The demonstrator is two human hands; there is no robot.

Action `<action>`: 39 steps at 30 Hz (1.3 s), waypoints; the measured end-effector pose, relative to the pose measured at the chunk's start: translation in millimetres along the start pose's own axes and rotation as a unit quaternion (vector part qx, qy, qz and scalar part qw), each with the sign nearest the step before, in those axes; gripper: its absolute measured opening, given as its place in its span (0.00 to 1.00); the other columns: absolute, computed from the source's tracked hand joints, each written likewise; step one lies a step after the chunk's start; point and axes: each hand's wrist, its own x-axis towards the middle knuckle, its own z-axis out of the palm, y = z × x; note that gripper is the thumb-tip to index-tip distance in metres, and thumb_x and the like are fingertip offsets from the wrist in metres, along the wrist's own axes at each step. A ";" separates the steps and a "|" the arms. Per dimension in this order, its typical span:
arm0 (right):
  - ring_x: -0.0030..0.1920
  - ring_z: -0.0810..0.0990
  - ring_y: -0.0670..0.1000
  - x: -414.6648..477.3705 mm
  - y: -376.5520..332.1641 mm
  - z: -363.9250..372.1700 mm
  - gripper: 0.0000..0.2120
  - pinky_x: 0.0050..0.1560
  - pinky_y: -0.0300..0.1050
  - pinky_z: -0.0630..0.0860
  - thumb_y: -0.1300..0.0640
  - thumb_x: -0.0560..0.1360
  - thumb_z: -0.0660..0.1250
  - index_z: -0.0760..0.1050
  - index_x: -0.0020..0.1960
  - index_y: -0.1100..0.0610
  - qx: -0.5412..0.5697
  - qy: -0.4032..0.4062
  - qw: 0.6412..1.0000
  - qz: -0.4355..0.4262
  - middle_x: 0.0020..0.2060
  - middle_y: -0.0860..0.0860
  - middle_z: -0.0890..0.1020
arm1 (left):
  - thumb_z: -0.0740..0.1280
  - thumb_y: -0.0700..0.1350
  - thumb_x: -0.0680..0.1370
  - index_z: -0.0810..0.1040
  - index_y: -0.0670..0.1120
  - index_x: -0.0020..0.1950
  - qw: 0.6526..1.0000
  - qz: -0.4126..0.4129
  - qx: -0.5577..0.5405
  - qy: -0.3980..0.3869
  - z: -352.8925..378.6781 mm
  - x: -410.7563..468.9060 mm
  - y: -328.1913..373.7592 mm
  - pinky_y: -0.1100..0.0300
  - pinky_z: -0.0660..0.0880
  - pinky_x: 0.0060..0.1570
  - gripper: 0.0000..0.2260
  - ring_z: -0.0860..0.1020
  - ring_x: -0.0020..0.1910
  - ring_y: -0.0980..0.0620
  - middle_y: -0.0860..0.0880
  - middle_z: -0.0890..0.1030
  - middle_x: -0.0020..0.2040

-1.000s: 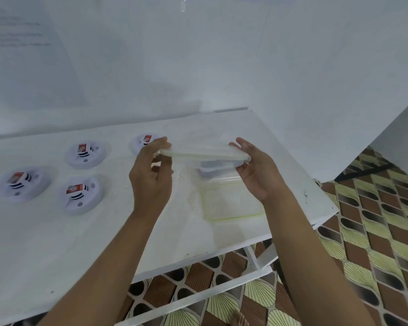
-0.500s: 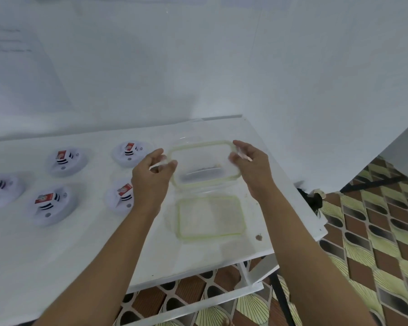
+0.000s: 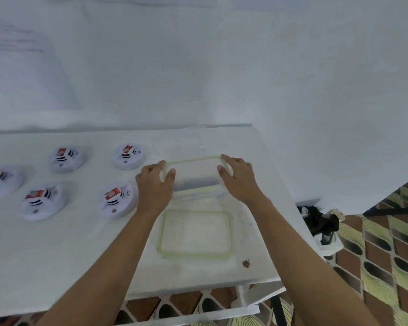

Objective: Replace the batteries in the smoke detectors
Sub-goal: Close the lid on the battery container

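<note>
The left hand [image 3: 154, 184] and right hand [image 3: 239, 180] each grip one short end of a clear plastic container [image 3: 196, 171] with a pale green rim, thumbs over the rim and fingers on the outside walls. Whether the container rests on the white table [image 3: 57, 260] or hangs just above it cannot be told. Its flat green-edged lid [image 3: 196, 234] lies on the table nearer the person. Five white smoke detectors lie to the left, the closest [image 3: 117, 202] just beside the left wrist, another [image 3: 128, 156] behind it. Each one carries a red-labelled battery [image 3: 112, 193]. A patterned tile floor [image 3: 386, 255] shows at the right.
</note>
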 end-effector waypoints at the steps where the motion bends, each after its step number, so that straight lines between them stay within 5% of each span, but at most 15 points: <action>1: 0.74 0.66 0.58 1.0 0.9 0.3 0.24 0.72 0.52 0.61 0.46 0.84 0.59 0.65 0.78 0.51 0.018 -0.008 1.000 0.003 0.73 0.56 0.71 | 0.64 0.50 0.81 0.71 0.44 0.72 1.000 -0.001 -0.004 -0.005 0.9 1.0 0.6 0.53 0.63 0.66 0.21 0.68 0.67 0.41 0.40 0.70 0.67; 5: 0.76 0.65 0.53 6.2 0.5 -1.0 0.24 0.69 0.40 0.59 0.49 0.85 0.57 0.62 0.79 0.54 0.079 -0.037 0.996 -0.005 0.75 0.54 0.70 | 0.62 0.48 0.82 0.69 0.44 0.74 1.000 -0.011 -0.021 -0.016 2.2 2.3 7.0 0.63 0.63 0.59 0.21 0.71 0.56 0.52 0.42 0.69 0.68; 15: 0.69 0.73 0.55 2.5 6.0 2.8 0.23 0.67 0.49 0.71 0.49 0.83 0.61 0.63 0.76 0.51 0.137 -0.041 0.990 0.014 0.70 0.54 0.74 | 0.61 0.51 0.82 0.69 0.50 0.74 0.998 -0.032 -0.032 -0.039 -2.4 5.1 4.2 0.53 0.67 0.68 0.20 0.73 0.65 0.47 0.48 0.72 0.71; 21: 0.78 0.61 0.53 -3.0 2.2 12.9 0.25 0.72 0.41 0.56 0.53 0.86 0.54 0.54 0.81 0.57 0.130 -0.043 0.991 -0.001 0.78 0.54 0.64 | 0.56 0.53 0.84 0.57 0.53 0.79 0.993 -0.037 -0.070 -0.089 1.5 -8.3 2.8 0.64 0.60 0.66 0.24 0.70 0.69 0.59 0.57 0.65 0.74; 23: 0.79 0.60 0.53 -2.6 1.2 16.4 0.25 0.70 0.38 0.55 0.54 0.86 0.53 0.54 0.81 0.58 0.131 -0.038 0.991 0.000 0.78 0.55 0.62 | 0.55 0.55 0.84 0.52 0.56 0.80 0.990 -0.030 -0.078 -0.111 3.3 -13.2 0.5 0.62 0.55 0.71 0.26 0.60 0.76 0.57 0.57 0.58 0.78; 26: 0.78 0.61 0.54 -1.4 1.1 19.4 0.24 0.69 0.38 0.55 0.54 0.87 0.52 0.53 0.81 0.57 0.138 -0.035 0.990 0.006 0.78 0.56 0.62 | 0.54 0.56 0.84 0.48 0.56 0.80 0.988 -0.030 -0.090 -0.123 4.3 -15.3 -1.7 0.58 0.50 0.74 0.27 0.53 0.78 0.55 0.57 0.52 0.80; 36: 0.70 0.66 0.49 -2.1 -1.2 19.7 0.24 0.63 0.33 0.56 0.55 0.87 0.51 0.53 0.81 0.57 0.134 -0.032 0.990 0.014 0.76 0.56 0.64 | 0.51 0.56 0.84 0.43 0.55 0.80 0.983 -0.057 -0.101 -0.141 3.4 -15.6 0.0 0.57 0.48 0.75 0.27 0.50 0.79 0.53 0.56 0.49 0.80; 39: 0.75 0.64 0.52 -3.3 -2.3 20.0 0.24 0.66 0.36 0.55 0.55 0.87 0.51 0.53 0.81 0.57 0.137 -0.031 0.990 0.016 0.77 0.56 0.63 | 0.50 0.57 0.84 0.43 0.55 0.80 0.982 -0.057 -0.104 -0.146 2.8 -15.8 0.7 0.56 0.47 0.75 0.27 0.50 0.79 0.53 0.56 0.49 0.80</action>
